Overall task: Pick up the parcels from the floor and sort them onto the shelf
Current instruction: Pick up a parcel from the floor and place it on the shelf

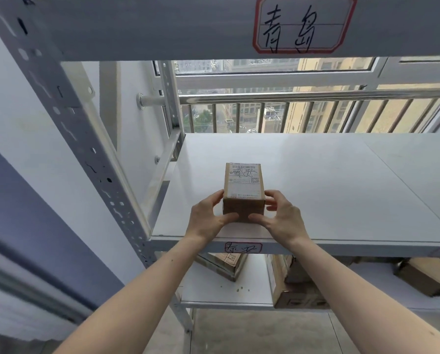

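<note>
The shelf [328,190] is a pale metal rack whose middle board is bare apart from 1 small cardboard parcel [243,190]. That parcel sits near the board's front edge, left of centre, label side up, just behind a handwritten tag [243,247] on the front lip. Both hands clamp it: the left hand [208,218] and the right hand [281,217] each press a side wall, thumbs on the near face. Whether its base is fully down on the board cannot be told.

Risks, as I judge them: the parcel stands close to the lip, so letting go early or dragging it back could tip it off the front. A push too hard could slide it on the smooth board. It could also go on the wrong level if its scrawled mark does not match the tag; the mark looks similar but is too blurred to confirm.

The lower board [213,290] holds several brown boxes [298,290], some tilted. Above, a beam carries a larger red-bordered tag [304,24]. Behind the rack are a window with a steel rail [316,97] and city buildings; the floor below is grey.
</note>
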Motion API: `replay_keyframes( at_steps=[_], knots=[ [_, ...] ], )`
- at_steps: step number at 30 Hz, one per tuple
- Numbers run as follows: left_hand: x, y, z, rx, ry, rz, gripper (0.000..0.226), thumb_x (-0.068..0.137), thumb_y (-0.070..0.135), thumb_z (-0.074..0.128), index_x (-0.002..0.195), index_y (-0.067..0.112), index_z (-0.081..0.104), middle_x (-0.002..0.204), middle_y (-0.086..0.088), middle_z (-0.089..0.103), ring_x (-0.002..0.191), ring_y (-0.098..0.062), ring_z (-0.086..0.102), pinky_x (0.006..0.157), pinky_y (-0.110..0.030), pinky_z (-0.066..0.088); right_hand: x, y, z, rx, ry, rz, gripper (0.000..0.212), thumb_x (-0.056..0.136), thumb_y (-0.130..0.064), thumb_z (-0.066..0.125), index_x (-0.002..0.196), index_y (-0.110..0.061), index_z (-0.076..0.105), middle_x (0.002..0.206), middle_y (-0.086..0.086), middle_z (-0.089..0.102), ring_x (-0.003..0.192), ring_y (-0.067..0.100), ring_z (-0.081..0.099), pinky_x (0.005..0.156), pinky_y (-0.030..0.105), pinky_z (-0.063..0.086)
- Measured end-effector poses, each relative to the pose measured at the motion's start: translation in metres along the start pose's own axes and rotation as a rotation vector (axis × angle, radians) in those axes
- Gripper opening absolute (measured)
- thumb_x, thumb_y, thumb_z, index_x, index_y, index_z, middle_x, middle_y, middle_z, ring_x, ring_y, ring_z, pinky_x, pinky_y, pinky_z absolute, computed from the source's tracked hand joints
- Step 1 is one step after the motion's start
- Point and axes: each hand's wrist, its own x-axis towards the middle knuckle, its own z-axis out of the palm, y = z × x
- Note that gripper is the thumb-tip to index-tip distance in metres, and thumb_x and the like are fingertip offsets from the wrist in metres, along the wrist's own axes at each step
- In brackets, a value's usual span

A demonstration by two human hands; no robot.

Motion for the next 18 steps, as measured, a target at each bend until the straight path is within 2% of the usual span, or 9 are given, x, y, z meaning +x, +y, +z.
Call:
replay_keyframes(
  at_steps=[4,9,18],
  knots=[
    [0.004,0.001,0.000,0.020,0.042,0.027,0.058,0.077,0.025,0.081,0.132,0.021,0.064,0.125,0.003,0.071,0.119,-0.012,0.064,0.104,-0.031,0.049,0.004,-0.001,0.003,-0.014,0.019,0.014,0.061,0.078,-0.031,0.078,0.132,-0.020,0.053,0.118,0.004,0.070,0.105,0.020,0.064,0.090,0.039,0.053],
    [0.012,0.002,-0.001,0.007,0.042,0.038,0.054,0.076,0.020,0.081,0.128,0.021,0.068,0.117,0.004,0.074,0.108,-0.011,0.068,0.099,-0.028,0.052,0.014,-0.002,0.007,-0.028,0.027,0.035,0.057,0.078,-0.030,0.077,0.130,-0.021,0.055,0.114,0.001,0.071,0.103,0.019,0.064,0.090,0.041,0.052],
    [0.042,0.000,-0.005,0.044,0.046,0.018,0.051,0.076,0.020,0.081,0.125,0.021,0.069,0.115,0.003,0.075,0.104,-0.012,0.068,0.094,-0.025,0.052,0.044,-0.008,0.014,-0.026,0.018,0.054,0.056,0.079,-0.027,0.076,0.130,-0.021,0.054,0.116,0.002,0.071,0.102,0.019,0.066,0.091,0.041,0.053]
  ],
)
